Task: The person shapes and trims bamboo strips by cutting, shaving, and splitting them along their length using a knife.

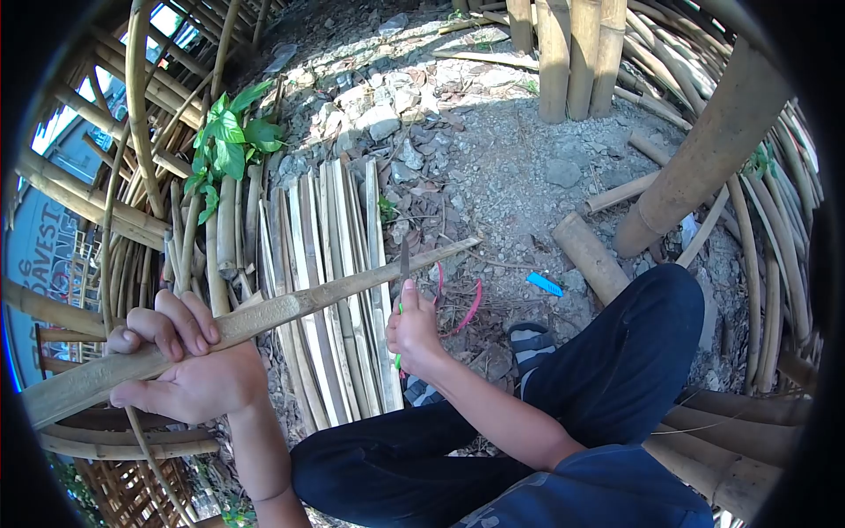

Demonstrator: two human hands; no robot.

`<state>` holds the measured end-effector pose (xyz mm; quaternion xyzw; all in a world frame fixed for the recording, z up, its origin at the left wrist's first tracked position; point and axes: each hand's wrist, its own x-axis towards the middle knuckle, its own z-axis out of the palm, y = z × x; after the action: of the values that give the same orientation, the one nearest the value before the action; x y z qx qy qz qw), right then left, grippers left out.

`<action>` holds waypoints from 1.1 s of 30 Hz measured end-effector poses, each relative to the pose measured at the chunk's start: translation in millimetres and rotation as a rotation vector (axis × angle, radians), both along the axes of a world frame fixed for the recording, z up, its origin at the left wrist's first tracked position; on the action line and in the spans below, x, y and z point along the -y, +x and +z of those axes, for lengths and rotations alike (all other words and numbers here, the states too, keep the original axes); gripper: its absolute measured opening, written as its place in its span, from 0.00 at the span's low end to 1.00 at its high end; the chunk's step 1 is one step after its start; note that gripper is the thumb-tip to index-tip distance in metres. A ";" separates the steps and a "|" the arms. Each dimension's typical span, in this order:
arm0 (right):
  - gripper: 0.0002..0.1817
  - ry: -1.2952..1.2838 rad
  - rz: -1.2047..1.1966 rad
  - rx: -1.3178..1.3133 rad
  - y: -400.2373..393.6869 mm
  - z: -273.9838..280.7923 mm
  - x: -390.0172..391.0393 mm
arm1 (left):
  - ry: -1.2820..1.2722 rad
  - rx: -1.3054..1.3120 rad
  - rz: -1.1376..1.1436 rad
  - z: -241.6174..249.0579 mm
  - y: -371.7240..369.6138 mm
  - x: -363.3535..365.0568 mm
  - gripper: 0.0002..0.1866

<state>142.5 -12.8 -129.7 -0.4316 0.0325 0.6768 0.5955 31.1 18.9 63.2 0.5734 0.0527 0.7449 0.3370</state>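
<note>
A long split bamboo strip [339, 290] slants across the view, its near end low at the left and its narrow tip over the gravel. My left hand [189, 370] grips its wider part, fingers curled over the upper edge and thumb along the underside. In my right hand [415, 330] is a knife [405, 257], with bits of bright green handle showing around the fist. Its blade points away from me and crosses the strip close to the tip end. Beneath lie several split bamboo slats [339, 211], side by side on the ground.
A pink strap [471, 315] and a blue piece [544, 283] lie right of the knife. Cut bamboo [590, 255] rests near my knee. Thick bamboo posts [553, 62] stand ahead; a leaning pole [704, 150] rises at right. Stacked bamboo and a leafy plant [229, 145] border the left.
</note>
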 end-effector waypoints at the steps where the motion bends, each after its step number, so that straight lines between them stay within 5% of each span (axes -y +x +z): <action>1: 0.23 -0.009 0.000 -0.019 0.3 2.5 1.0 | 0.003 0.000 -0.002 0.7 1.6 1.0 0.29; 18: 0.24 0.083 0.120 -0.160 -19.2 70.2 24.7 | 0.006 0.008 -0.003 2.7 6.1 -3.8 0.30; 20: 0.25 0.135 0.160 -0.165 -25.5 80.5 32.8 | 0.015 0.009 0.006 4.1 7.5 -4.4 0.30; 22: 0.24 0.490 0.215 -0.044 -43.7 116.4 47.9 | 0.001 0.005 0.024 1.2 7.8 -0.5 0.30; 24: 0.24 0.505 0.281 -0.230 -53.9 146.6 60.3 | 0.018 -0.027 0.031 2.9 7.8 1.0 0.30; 30: 0.24 0.069 0.007 -0.142 -6.5 69.2 25.3 | 0.028 0.029 0.003 0.4 5.6 9.0 0.30; 33: 0.23 0.011 0.059 -0.151 1.5 42.2 18.8 | 0.013 0.030 0.031 1.1 6.2 9.5 0.30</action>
<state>144.0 -31.5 -87.4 -0.3769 0.0611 0.7248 0.5735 37.3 9.4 64.3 0.5636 0.0515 0.7588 0.3224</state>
